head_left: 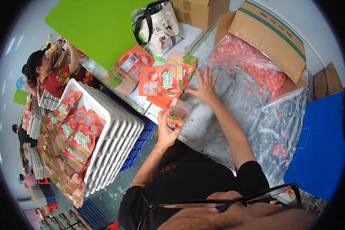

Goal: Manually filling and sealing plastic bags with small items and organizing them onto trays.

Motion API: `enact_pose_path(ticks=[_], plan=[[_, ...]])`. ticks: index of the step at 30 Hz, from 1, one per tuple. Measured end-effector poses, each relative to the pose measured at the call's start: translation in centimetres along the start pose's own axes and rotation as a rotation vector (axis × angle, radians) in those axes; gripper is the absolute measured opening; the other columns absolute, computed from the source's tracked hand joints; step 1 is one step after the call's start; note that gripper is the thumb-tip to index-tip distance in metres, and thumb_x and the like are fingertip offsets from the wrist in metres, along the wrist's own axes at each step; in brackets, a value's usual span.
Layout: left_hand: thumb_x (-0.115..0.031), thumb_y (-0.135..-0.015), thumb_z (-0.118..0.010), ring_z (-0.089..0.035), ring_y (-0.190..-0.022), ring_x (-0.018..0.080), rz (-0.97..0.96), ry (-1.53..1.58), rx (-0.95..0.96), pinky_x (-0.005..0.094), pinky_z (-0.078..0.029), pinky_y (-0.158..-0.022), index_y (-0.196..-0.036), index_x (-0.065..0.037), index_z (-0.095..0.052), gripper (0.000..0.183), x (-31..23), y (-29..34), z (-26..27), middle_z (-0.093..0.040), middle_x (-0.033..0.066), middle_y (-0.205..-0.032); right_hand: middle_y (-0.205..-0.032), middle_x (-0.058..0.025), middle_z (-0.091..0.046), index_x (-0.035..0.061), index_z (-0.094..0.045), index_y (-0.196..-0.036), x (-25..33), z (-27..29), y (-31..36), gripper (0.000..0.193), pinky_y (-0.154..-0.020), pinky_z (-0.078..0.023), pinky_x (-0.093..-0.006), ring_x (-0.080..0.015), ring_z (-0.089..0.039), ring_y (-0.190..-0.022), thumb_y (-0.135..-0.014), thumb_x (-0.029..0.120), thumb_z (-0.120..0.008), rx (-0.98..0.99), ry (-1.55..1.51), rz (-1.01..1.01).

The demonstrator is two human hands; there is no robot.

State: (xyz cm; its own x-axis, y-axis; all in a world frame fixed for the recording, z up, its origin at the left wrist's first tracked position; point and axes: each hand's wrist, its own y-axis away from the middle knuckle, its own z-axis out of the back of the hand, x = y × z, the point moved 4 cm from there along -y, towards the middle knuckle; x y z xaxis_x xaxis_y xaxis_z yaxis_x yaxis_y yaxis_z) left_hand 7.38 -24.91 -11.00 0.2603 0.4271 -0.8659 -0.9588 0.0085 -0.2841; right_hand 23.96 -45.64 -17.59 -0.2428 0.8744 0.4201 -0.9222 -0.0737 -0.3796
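My left hand (168,131) is closed round a clear plastic cup (183,107) at the table's near edge. Red, green and orange show at the cup's lower part; whether that is a pouch held with it or something inside, I cannot tell. My right hand (205,86) is open, its fingers spread low over the metal tabletop beside the printed orange pouches (161,79). Those pouches lie overlapping in a loose pile, just beyond the cup. Another orange pouch (129,64) lies to their left, a barcode label facing up.
An open carton (270,36) spills small red-wrapped pieces (262,78) from a clear liner at right. A white tote bag (161,30) stands at the back. Stacked white crates (115,142) filled with pouches stand at left. A co-worker (53,73) is beyond them. A blue board (318,138) is at far right.
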Motion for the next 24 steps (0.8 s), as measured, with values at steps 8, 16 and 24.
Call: enact_pose_path(ticks=[8,16,24], plan=[[0.004,-0.062,-0.067,-0.051,-0.123,0.0321,0.016,-0.076,0.028,0.0384,-0.039,-0.108,-0.135,-0.001,-0.052,0.075,0.8,1.0,0.4,-0.049,0.017,-0.126,-0.141,-0.0158,-0.049,0.0067,-0.05,-0.14,-4.3,-3.1,-1.0,0.078,-0.113,-0.031,-0.0507,-0.0385,-0.037,-0.136,-0.079,0.049,-0.075,0.11,0.045,0.19],[0.005,-0.062,-0.069,-0.047,-0.127,0.0349,0.035,-0.029,0.035,0.0412,-0.037,-0.11,-0.133,-0.005,-0.053,0.074,0.7,0.9,1.1,-0.049,0.0172,-0.13,-0.137,-0.0129,-0.054,0.0061,-0.053,-0.139,-5.7,1.9,8.1,0.06,-0.11,-0.036,-0.0415,-0.031,-0.047,-0.128,-0.092,0.042,-0.06,0.086,-0.498,-0.046],[0.006,-0.061,-0.067,-0.047,-0.127,0.0337,0.026,0.0,0.042,0.041,-0.038,-0.11,-0.134,-0.004,-0.053,0.075,0.2,1.5,1.3,-0.049,0.0166,-0.13,-0.156,-0.0081,-0.039,0.0028,-0.04,-0.15,-10.1,3.6,13.0,0.063,-0.117,-0.026,-0.0357,-0.0215,-0.041,-0.137,-0.105,0.047,-0.032,0.116,-1.19,-0.356]])
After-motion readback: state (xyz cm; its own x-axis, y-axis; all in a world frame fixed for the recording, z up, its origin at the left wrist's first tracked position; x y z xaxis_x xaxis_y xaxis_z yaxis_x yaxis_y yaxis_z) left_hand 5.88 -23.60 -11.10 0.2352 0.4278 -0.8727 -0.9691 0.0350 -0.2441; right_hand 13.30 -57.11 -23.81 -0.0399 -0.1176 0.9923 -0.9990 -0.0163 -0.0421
